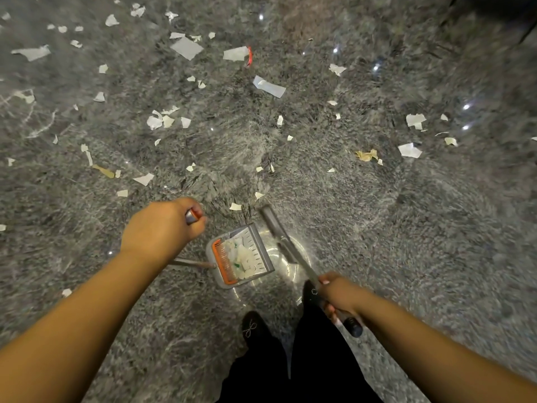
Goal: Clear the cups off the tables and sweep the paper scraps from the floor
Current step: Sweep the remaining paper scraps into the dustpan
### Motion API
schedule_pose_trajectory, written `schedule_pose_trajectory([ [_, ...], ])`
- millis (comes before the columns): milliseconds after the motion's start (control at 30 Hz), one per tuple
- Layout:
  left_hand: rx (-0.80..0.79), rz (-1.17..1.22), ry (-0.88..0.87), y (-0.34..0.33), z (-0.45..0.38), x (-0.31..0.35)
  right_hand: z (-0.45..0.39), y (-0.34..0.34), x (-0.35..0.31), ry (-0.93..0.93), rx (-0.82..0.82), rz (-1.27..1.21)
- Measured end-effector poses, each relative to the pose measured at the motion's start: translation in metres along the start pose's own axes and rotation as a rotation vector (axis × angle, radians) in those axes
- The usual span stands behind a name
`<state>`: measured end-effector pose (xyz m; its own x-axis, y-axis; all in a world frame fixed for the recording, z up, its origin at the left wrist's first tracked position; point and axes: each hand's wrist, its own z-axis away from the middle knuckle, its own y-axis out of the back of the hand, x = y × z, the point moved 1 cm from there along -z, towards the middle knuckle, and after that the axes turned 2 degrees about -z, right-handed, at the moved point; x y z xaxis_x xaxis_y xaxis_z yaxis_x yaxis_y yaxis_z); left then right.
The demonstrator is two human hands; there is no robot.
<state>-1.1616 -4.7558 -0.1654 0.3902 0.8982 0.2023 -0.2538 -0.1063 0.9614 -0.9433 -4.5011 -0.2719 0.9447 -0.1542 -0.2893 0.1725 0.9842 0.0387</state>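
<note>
**Sweeping the scraps into the pan: how to do it cleanly**

The grey speckled floor fills the view, and paper scraps lie all over its far half, from large torn sheets down to small flecks. No cups or counter are in view. Near the person's feet stands a long-handled dustpan, mouth facing right, already holding a heap of white paper. The broom angles down just right of it, its head blurred.

The left hand has its fingers curled round the top of the dustpan's handle. The right hand grips the broom's shaft, fingers wrapped around it.

The sweeping looks well short of done. Best to carry the pan forward to the scraps rather than drag them far, keep its lip flat on the floor, and use short, low strokes. Light paper may flutter away under fast strokes. Take the big sheets first; flecks gather afterwards.
</note>
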Motion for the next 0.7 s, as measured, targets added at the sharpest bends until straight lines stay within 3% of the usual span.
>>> schedule_pose_trajectory([
  [267, 0.019, 0.090, 0.044, 0.003, 0.019, -0.021, 0.039, -0.033, -0.019, 0.049, -0.094, 0.010],
  [700, 0.183, 0.175, 0.344, 0.036, 0.036, -0.103, 0.051, -0.025, -0.101, 0.235, 0.013, -0.033],
])
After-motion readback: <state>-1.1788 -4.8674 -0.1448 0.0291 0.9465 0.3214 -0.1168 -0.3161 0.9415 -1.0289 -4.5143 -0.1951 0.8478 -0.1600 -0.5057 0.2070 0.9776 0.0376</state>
